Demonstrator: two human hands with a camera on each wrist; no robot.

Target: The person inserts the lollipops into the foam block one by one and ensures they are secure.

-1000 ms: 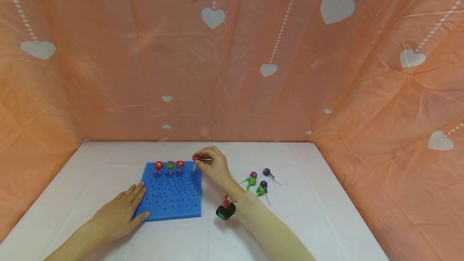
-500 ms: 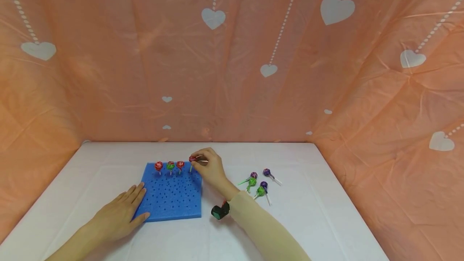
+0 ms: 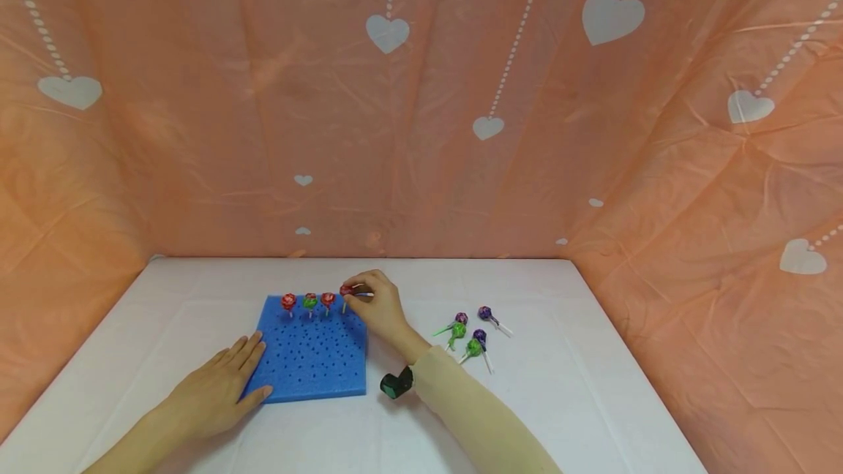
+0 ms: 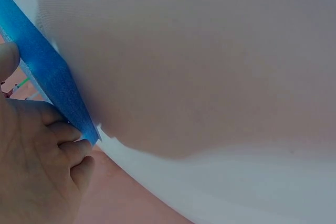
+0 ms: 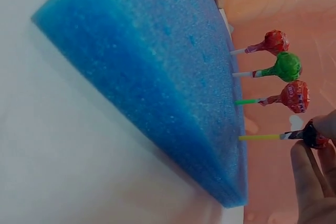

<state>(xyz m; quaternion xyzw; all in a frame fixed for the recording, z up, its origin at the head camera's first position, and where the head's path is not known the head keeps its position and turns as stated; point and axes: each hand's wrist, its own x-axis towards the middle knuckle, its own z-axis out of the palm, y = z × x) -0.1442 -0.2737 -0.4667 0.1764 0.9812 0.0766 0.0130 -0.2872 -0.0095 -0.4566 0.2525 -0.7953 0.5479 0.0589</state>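
My right hand point(image 3: 380, 309) pinches a dark-and-red wrapped lollipop point(image 5: 314, 136) by its candy head. In the right wrist view the yellow stick's tip meets the top of a blue foam block point(image 3: 309, 364); whether it sits in a hole I cannot tell. To its left along the far edge stand a red lollipop point(image 3: 328, 299), a green lollipop point(image 3: 310, 301) and another red lollipop point(image 3: 287, 301), sticks down in the foam. My left hand point(image 3: 211, 390) rests on the block's left edge, fingers straight and thumb at the near left corner.
Several loose lollipops lie right of the block, among them a purple one point(image 3: 484, 311) and a green one point(image 3: 473, 347). A dark device point(image 3: 396, 385) hangs at my right wrist. Orange cloth point(image 3: 435, 167) with white hearts rises behind the white table point(image 3: 560, 386).
My right hand has shifted left with the lollipop, closer to the row, its stick now at the foam's far edge. The left hand and the block stay put.
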